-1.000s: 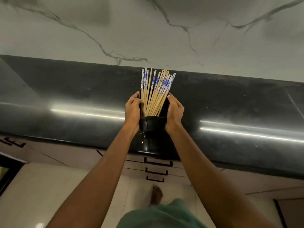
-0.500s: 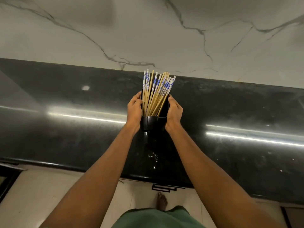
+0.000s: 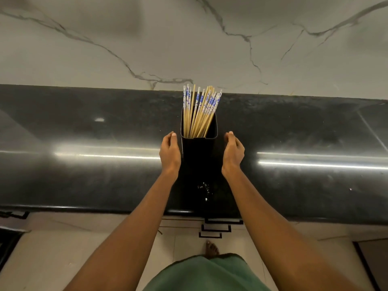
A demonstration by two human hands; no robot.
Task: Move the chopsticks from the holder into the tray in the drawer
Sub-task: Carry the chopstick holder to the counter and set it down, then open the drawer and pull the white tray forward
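A tall black rectangular holder (image 3: pixel 198 156) stands upright on the dark countertop (image 3: pixel 84 175). Several wooden chopsticks (image 3: pixel 199 110) with blue-and-white patterned tops stick out of it, leaning slightly right. My left hand (image 3: pixel 170 153) hovers just left of the holder, fingers relaxed and a small gap away from its side. My right hand (image 3: pixel 233 153) hovers just right of it, also apart and holding nothing. No drawer tray is in view.
A white marble backsplash (image 3: pixel 189 43) rises behind the counter. Below the counter's front edge, closed drawers with black handles (image 3: pixel 216 227) sit to the right of centre. A bare foot (image 3: pixel 211 248) stands on the pale floor tiles.
Both hands gripped the holder's sides before; they have let go and moved outward. The holder now stands alone on the counter.
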